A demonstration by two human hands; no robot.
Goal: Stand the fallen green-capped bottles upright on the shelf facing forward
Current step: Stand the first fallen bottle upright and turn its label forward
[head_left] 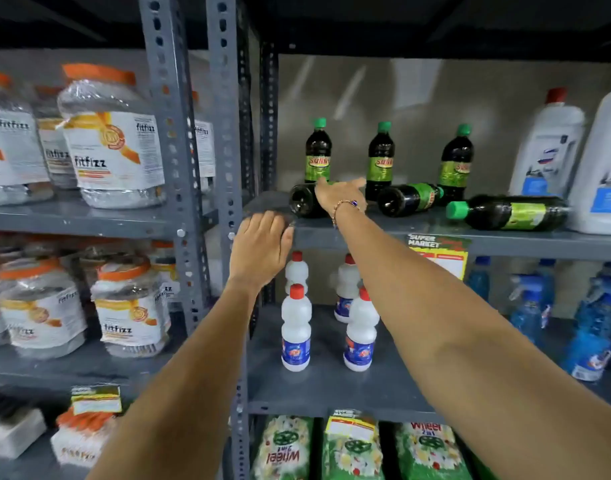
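Three dark green-capped bottles stand upright at the back of the grey shelf (366, 233): one on the left (318, 152), one in the middle (381, 157), one on the right (456, 161). Three more lie on their sides in front. The left fallen bottle (303, 201) shows its base, and my right hand (338, 194) rests on top of it. The middle fallen bottle (409, 198) also points base-first. The right fallen bottle (508, 212) lies crosswise, cap to the left. My left hand (260, 247) hovers at the shelf's front edge, fingers apart, holding nothing.
Large white jugs (548, 150) stand at the shelf's right end. A slotted steel upright (224, 133) borders the left. Below are white red-capped bottles (296, 330) and blue spray bottles (590, 327). Orange-lidded jars (111, 140) fill the neighbouring rack.
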